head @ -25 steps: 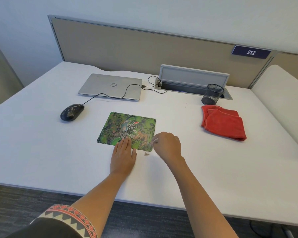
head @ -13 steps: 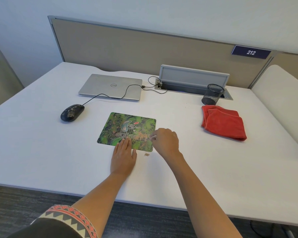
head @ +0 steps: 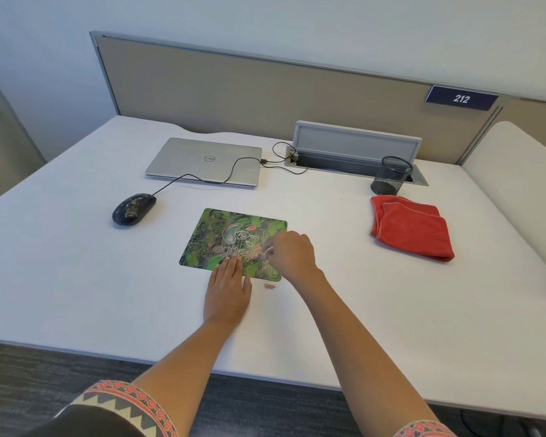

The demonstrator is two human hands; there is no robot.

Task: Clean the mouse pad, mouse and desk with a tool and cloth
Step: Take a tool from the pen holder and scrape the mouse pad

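Left hand (head: 227,288) flat, fingers straight, pins the pad (head: 230,238) at its near edge; right hand (head: 292,253) pinches a small tool (head: 267,252) over the pad's right part. Risk: hard strokes may shift the pad or scatter crumbs (head: 269,286) lying just off its near edge

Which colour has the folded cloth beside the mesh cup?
The cloth is red, seen best in the head view.

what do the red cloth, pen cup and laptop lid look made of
Red cloth: soft fabric, probably microfibre; matte, fuzzy, thick folds. Pen cup: black mesh, likely metal; its wall is see-through. Laptop lid: silver with a dull satin sheen, metal or metal-look plastic.
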